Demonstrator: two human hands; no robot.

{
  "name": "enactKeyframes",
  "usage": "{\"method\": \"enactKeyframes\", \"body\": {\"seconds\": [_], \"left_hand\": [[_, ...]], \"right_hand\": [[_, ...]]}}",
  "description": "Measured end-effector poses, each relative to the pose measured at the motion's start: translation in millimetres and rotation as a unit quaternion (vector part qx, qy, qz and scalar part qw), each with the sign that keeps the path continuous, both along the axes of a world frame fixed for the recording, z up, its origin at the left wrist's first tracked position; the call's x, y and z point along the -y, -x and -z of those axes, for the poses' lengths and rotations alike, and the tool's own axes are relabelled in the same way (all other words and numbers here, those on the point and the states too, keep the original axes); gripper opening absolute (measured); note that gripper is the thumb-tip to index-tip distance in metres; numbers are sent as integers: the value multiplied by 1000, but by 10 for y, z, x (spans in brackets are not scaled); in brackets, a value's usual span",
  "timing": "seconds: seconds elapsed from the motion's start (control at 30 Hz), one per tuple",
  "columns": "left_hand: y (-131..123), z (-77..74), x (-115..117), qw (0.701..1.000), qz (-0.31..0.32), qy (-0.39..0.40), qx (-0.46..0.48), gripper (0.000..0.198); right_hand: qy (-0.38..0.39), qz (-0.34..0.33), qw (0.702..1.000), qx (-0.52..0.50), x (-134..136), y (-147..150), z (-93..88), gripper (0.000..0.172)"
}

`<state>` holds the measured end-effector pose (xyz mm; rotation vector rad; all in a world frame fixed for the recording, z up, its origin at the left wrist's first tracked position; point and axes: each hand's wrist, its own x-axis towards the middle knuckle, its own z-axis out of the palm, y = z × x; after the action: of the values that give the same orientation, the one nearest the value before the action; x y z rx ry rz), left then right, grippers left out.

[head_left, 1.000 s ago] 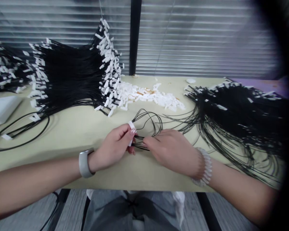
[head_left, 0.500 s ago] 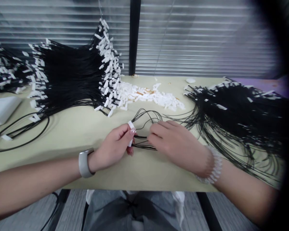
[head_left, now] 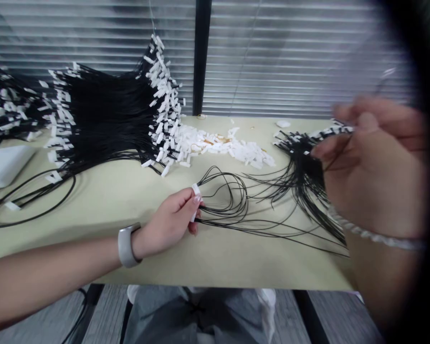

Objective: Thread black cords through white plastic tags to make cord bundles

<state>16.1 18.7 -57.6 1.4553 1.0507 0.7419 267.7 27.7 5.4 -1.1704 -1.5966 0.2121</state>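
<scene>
My left hand [head_left: 170, 217] is closed on several thin black cables [head_left: 241, 193] near their white tags [head_left: 196, 189], low over the middle of the table. The cables loop and trail off to the right. My right hand [head_left: 372, 162] is raised at the right, blurred by motion, in front of the right-hand cable pile [head_left: 303, 165]. A thin dark cable with a pale end seems to run through its curled fingers.
A big bundle of black cables with white tags [head_left: 107, 107] lies at the back left. Loose white tags [head_left: 251, 153] are heaped behind my left hand. A white box [head_left: 7, 165] and thicker looped cables [head_left: 71, 191] are at the left.
My right hand has moved away from the cables beside my left hand, up and to the right, in front of the right pile. My left hand keeps its hold.
</scene>
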Motion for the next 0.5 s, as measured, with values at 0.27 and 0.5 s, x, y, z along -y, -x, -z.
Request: {"method": "enactKeyframes", "body": {"seconds": [0.27, 0.5], "left_hand": [[28, 17, 10, 999, 20, -26, -2, 30], [22, 9, 44, 998, 42, -48, -18, 28]], "right_hand": [[108, -116, 980, 119, 143, 396, 234, 9], [121, -163, 951, 234, 169, 564, 330, 18]]}}
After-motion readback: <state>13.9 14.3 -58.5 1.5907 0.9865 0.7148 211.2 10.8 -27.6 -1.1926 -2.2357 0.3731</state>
